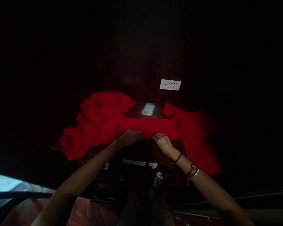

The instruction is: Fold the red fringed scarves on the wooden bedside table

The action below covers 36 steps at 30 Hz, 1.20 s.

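Observation:
A long red scarf (151, 128) stretches across a dark table, its left end bunched and its right part spreading over the table's right side. At the near edge of its middle strip, my left hand (130, 138) has its fingers closed on the fabric. A short gap to the right, my right hand (163, 142) pinches the same edge with bent fingers. Behind the left part lies a crumpled heap of red fringed fabric (106, 105); whether it joins the scarf I cannot tell.
A phone-like object (148, 109), blurred out, lies behind the scarf. On the dark back wall is a white socket panel (170, 84). Below the table edge a printed carton or bottle (155, 185) rests near my legs. A dark curved bar (21, 195) stands at lower left.

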Each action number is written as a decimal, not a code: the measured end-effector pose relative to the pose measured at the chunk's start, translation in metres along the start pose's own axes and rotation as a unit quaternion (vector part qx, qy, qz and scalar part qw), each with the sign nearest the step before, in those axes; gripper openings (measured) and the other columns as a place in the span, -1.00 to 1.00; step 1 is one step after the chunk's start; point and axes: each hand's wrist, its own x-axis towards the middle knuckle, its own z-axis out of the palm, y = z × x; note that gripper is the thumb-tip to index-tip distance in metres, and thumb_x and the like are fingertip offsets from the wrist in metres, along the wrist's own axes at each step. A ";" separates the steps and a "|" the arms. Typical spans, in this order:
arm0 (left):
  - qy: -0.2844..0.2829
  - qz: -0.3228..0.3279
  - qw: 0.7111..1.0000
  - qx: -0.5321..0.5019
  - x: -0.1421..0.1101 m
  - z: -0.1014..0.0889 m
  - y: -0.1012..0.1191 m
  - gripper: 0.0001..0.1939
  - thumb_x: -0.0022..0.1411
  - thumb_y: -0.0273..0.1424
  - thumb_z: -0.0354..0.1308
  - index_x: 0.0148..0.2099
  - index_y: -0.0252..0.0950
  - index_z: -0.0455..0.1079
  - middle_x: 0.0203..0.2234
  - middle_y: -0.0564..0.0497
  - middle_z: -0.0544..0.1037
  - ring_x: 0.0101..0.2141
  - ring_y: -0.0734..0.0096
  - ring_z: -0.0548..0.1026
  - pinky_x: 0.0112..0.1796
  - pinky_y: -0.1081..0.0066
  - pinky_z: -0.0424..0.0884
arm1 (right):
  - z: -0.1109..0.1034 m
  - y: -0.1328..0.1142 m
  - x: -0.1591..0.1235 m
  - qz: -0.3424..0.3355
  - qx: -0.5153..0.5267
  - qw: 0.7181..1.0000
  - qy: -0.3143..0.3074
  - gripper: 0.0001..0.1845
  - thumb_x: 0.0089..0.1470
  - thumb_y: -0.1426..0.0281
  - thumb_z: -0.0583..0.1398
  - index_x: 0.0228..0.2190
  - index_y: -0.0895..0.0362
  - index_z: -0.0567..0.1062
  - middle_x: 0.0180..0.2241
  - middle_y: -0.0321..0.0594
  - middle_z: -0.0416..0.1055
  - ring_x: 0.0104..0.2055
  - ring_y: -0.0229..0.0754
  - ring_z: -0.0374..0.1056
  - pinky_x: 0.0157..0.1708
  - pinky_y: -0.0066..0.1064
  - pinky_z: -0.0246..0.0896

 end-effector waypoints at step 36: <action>-0.071 -0.310 0.945 -0.074 0.017 0.040 -0.059 -0.40 0.15 -0.01 -0.29 0.18 -0.14 -0.09 0.16 -0.07 -0.10 0.12 0.09 -0.11 0.00 0.06 -0.06 | 0.029 0.036 0.057 0.146 0.132 0.970 -0.142 -0.43 0.09 0.11 -0.33 0.12 -0.02 -0.12 0.18 -0.25 -0.26 0.19 -0.07 -0.36 0.06 0.03 -0.45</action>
